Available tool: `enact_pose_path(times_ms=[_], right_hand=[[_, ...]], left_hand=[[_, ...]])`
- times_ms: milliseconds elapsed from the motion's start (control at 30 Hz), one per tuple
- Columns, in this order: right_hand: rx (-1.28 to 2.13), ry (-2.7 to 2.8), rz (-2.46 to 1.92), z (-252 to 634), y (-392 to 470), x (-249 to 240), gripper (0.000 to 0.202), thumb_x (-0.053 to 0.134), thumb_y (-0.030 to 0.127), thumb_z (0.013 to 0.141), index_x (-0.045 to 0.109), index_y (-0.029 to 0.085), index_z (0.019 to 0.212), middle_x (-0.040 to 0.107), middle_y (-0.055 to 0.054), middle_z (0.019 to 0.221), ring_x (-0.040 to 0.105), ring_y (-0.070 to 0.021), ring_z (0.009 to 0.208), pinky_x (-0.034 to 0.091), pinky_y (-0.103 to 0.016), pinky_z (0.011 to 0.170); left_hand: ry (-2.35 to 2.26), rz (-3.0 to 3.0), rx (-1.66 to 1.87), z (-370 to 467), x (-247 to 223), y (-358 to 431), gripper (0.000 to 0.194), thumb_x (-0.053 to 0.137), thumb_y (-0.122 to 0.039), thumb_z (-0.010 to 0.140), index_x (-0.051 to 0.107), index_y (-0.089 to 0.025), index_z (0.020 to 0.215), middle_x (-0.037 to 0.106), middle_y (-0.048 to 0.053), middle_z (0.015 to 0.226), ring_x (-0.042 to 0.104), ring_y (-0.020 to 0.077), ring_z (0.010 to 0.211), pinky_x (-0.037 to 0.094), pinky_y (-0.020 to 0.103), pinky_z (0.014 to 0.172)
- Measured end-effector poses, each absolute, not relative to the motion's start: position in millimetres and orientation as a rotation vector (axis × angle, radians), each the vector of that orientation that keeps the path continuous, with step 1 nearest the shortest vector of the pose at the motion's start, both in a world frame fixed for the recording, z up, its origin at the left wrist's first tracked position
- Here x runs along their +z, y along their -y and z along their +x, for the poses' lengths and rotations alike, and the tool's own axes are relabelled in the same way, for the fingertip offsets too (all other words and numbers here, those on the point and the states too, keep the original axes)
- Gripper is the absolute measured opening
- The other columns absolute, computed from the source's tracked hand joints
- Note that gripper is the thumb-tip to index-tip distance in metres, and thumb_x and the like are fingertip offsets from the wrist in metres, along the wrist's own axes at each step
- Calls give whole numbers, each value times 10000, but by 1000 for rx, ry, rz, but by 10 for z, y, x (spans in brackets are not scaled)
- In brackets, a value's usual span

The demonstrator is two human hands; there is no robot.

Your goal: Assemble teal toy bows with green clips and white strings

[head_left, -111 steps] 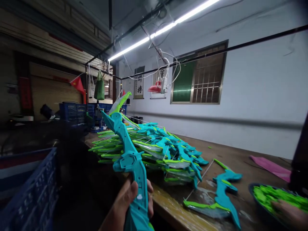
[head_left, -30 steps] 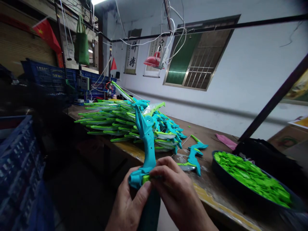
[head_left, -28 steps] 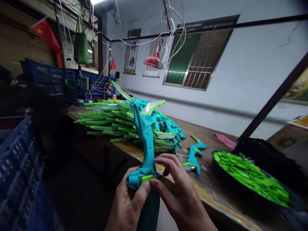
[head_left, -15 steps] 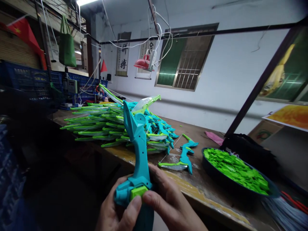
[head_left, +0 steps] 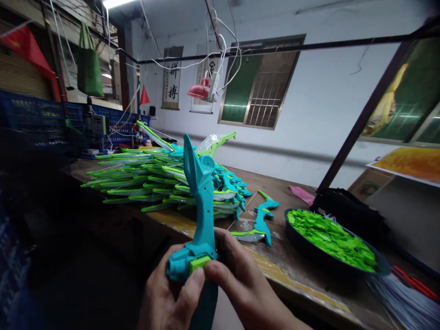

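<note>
A teal plastic toy bow (head_left: 205, 215) stands nearly upright in front of me, with a translucent limb edged in green near its top. My left hand (head_left: 168, 293) is wrapped round its middle from the left, thumb on a small green block (head_left: 200, 264) set in the grip. From the right, my right hand (head_left: 240, 279) holds the same bow, its thumb tip at the block's right edge. The bow's lower end runs down between my hands and out of the frame.
Many green and teal bows (head_left: 147, 183) lie piled on the wooden table (head_left: 295, 288). One separate bow (head_left: 263, 222) lies right of the pile. Farther right are a dark basin (head_left: 292, 231) of green pieces, a black bag (head_left: 347, 211) and pale strings (head_left: 398, 298).
The view has shifted slightly, and the held bow's upper end has risen and moved a little right. Both hands keep their hold, thumbs still at the green block.
</note>
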State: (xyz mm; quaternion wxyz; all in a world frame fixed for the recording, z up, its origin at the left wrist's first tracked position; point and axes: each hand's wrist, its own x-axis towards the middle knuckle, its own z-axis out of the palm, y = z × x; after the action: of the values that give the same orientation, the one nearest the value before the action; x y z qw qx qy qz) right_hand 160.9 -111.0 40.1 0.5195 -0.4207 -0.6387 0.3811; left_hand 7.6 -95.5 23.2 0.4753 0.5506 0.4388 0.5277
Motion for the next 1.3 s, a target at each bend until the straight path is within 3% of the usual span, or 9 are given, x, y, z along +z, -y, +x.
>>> enact_pose_path(times_ms=[233, 467, 633, 767, 1100, 1300], right_hand=[[1154, 1294, -1057, 1510, 830, 616, 457, 762, 482, 807, 600, 173, 1103, 657, -70, 1039, 608, -254, 986, 503, -388, 898], [1167, 1309, -1153, 1584, 545, 817, 500, 786, 565, 768, 614, 177, 1031, 675, -41, 970, 607, -202, 889, 494, -290, 736], [1158, 1334, -1176, 1622, 455, 842, 459, 767, 584, 796, 634, 184, 977, 653, -20, 885, 584, -167, 786, 465, -255, 652], [1135, 1361, -1162, 1652, 420, 794, 466, 738, 619, 817, 645, 189, 973, 646, -10, 861, 588, -159, 777, 463, -246, 648], [1202, 1295, -1184, 1604, 314, 804, 553, 843, 626, 681, 644, 163, 908, 627, -5, 827, 584, -145, 728, 465, -241, 618], [1193, 1259, -1159, 1506, 261, 727, 554, 800, 652, 717, 633, 165, 923, 632, -13, 801, 591, -153, 692, 479, -265, 624]], left_hand=[[-913, 1286, 1146, -17, 387, 698, 476, 666, -562, 860, 668, -183, 1149, 774, 44, 1029, 690, 244, 940, 518, 285, 827], [-788, 1293, 1101, -43, 535, 333, 432, 654, -541, 883, 691, -203, 1150, 784, 32, 1043, 688, 268, 1059, 517, 303, 882], [-783, 1244, 1124, 6, 709, 277, 306, 725, -466, 769, 736, -204, 927, 796, 63, 986, 706, 299, 1000, 550, 340, 855], [-758, 1190, 1138, 17, 810, 291, 234, 753, -409, 685, 720, -231, 833, 796, 49, 967, 698, 301, 1046, 539, 339, 931], [-743, 1283, 1083, -37, 646, 139, 346, 699, -452, 849, 726, -193, 1078, 785, 31, 1062, 665, 273, 1137, 480, 311, 984], [-797, 1201, 1063, -71, 703, 122, 422, 777, -518, 759, 746, -163, 986, 770, 24, 795, 681, 233, 777, 546, 291, 725]])
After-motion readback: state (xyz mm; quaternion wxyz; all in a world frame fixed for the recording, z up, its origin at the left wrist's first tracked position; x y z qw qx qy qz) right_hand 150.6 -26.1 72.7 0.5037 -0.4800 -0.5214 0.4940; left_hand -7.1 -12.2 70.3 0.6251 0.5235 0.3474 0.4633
